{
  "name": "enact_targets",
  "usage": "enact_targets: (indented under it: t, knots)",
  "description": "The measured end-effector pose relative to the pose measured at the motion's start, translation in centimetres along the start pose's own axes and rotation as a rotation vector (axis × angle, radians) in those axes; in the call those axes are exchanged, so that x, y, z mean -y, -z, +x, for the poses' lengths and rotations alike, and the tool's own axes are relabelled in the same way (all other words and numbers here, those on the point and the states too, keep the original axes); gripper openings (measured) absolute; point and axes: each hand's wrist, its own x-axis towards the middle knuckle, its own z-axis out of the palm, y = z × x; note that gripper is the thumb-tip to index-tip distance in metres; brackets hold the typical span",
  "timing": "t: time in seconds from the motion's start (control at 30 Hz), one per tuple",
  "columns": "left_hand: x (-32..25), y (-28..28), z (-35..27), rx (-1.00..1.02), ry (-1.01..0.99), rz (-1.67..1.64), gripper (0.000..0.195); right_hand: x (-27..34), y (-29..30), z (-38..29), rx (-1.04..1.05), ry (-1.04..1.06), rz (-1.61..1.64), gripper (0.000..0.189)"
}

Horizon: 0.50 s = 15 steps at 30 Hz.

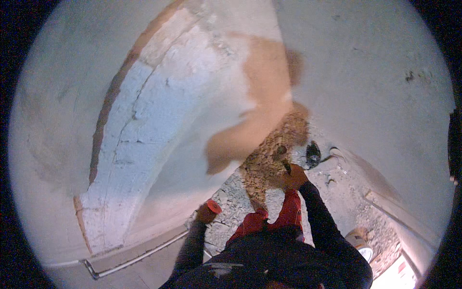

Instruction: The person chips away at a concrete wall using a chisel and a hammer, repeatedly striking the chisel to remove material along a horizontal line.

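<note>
My left hand is closed around an object with a round red end, low beside the left wall. The rest of that object is hidden in the fist. My right hand grips a dark tool in front of my red trousers. It points away from me over the rubble, and blur leaves its kind unclear. Ahead, the plastered wall bears a pale, roughly stripped band with a long crack running along it.
Broken rubble covers the floor around my legs. A black object lies by the right wall. White pipe runs along the left wall's foot. A bucket-like container stands behind right, near a bright opening. Brown shadow-like patches cross the corner.
</note>
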Motion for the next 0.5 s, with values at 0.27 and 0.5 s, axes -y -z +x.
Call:
enact_targets:
  t: [0.27, 0.5]
  knots:
    - [-0.4, -13.7, -4.5, 0.084, -0.219, 0.028, 0.038, -18.2, -1.0, -20.9, 0.531, -0.645, -0.383, 0.033]
    - [1.3, -13.9, 0.5, -0.120, -0.015, 0.286, 0.027, -29.3, -4.6, -41.9, 0.688, -1.434, 0.142, 0.047]
